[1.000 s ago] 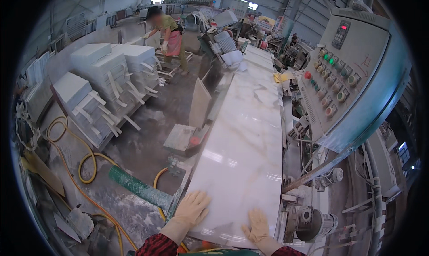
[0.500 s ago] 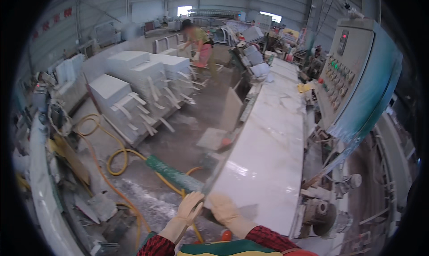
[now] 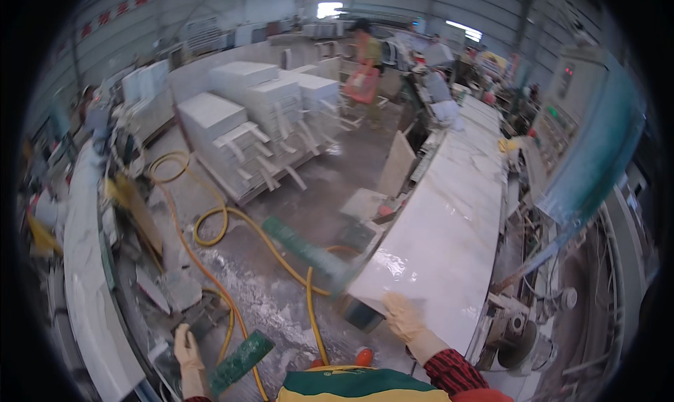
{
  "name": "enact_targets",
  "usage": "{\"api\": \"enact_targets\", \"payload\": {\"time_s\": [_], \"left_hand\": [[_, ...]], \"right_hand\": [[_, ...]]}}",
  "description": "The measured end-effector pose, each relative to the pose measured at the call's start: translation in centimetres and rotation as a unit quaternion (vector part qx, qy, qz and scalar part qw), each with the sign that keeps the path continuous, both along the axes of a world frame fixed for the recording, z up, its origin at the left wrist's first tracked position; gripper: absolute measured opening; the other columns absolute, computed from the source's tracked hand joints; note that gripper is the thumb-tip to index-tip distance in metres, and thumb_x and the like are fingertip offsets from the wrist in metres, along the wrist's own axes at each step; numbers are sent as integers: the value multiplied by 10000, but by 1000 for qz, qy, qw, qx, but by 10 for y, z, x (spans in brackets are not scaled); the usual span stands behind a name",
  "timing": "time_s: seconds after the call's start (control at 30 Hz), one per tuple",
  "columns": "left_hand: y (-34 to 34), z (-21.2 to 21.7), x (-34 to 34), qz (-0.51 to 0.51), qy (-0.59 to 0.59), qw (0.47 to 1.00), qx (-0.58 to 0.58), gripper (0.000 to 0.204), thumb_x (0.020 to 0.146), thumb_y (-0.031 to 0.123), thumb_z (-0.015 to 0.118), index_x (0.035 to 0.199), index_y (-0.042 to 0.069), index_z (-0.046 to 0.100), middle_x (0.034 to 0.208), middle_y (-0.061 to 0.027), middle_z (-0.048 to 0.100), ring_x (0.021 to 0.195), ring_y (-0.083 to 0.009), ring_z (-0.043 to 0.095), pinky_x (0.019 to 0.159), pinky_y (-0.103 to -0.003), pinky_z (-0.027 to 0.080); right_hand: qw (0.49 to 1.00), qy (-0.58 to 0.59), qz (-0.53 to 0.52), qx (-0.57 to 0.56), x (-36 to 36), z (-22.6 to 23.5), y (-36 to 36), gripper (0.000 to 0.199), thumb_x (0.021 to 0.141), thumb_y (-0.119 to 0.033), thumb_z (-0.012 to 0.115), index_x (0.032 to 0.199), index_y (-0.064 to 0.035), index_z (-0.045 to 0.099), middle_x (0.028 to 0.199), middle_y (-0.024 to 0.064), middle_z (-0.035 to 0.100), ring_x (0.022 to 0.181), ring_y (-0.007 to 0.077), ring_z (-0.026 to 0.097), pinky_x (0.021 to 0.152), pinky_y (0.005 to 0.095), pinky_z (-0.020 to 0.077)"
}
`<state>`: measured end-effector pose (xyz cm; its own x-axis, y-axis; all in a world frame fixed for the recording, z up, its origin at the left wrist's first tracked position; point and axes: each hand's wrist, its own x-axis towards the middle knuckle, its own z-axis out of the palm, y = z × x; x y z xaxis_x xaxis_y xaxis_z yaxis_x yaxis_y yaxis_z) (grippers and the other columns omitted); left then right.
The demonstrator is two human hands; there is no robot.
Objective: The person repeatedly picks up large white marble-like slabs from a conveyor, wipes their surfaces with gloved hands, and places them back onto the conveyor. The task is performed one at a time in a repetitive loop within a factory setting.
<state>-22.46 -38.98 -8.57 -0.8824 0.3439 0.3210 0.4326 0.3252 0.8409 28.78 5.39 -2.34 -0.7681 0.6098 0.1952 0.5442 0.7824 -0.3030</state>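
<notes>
Both my hands wear cream rubber gloves. My right hand (image 3: 408,323) rests with its fingers stretched over the near left corner of a long, wet white stone slab (image 3: 428,212) with faint grey veins. Away to the lower left, my left hand (image 3: 187,355) is raised with its fingers extended, and nothing shows in it. Just right of the left hand is a short green padded bar (image 3: 242,360). A longer green bar (image 3: 302,248) stretches from the floor to the slab's near left corner.
Yellow hose (image 3: 228,219) loops across the wet floor on the left. Stacks of white slabs (image 3: 217,114) stand beyond it. A co-worker (image 3: 366,62) stands farther back. To the right are a control cabinet (image 3: 597,121) and a motor (image 3: 523,335). Another white slab (image 3: 91,276) lies far left.
My left hand has left the slab's corner and swung down to the left. My right hand stays at the slab's near end. The view has turned left, and the co-worker now stands more upright.
</notes>
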Motion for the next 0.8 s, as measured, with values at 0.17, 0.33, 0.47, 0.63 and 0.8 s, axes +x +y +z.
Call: {"api": "enact_targets", "payload": {"time_s": [0.17, 0.33, 0.47, 0.63, 0.8], "left_hand": [[-108, 30, -29, 156, 124, 969, -145, 333, 1019, 32, 632, 1350, 38, 664, 1395, -169, 665, 1335, -330, 593, 1152, -427, 436], [-206, 51, -36, 243, 204, 889, -331, 390, 975, 121, 664, 1358, 50, 657, 1413, -233, 638, 1332, -438, 568, 1158, -518, 424], [-276, 33, -33, 327, 143, 832, -426, 443, 949, 225, 683, 1343, 30, 636, 1383, -233, 638, 1299, -431, 573, 1110, -519, 450], [-281, 18, 10, 372, 34, 831, -412, 542, 977, 262, 672, 1465, 69, 536, 1501, -216, 541, 1355, -415, 519, 1098, -505, 451], [-260, 29, 38, 354, 43, 821, -446, 605, 1034, 290, 596, 1575, 68, 443, 1632, -220, 426, 1482, -430, 412, 1240, -520, 320]], "right_hand": [[993, -64, -52, 80, 124, 4, -33, 502, 928, -161, 580, 1402, 6, 600, 1417, 232, 630, 1354, 399, 570, 1202, 485, 413], [931, -237, -185, 209, 289, 4, -92, 635, 1013, -511, 653, 1330, 38, 679, 1334, 224, 708, 1233, 376, 671, 1063, 421, 535], [776, -585, -225, 76, 234, 66, -164, 365, 1024, -334, 578, 1243, -118, 775, 1276, 96, 753, 1275, 308, 620, 1068, 481, 408], [899, -367, -223, 87, 188, 59, -171, 395, 1023, -357, 590, 1269, -93, 752, 1299, 120, 737, 1291, 321, 612, 1085, 472, 417], [963, -216, -162, 23, 123, 35, -177, 434, 1023, -381, 601, 1295, -69, 729, 1323, 145, 720, 1307, 335, 605, 1101, 463, 426]]}}
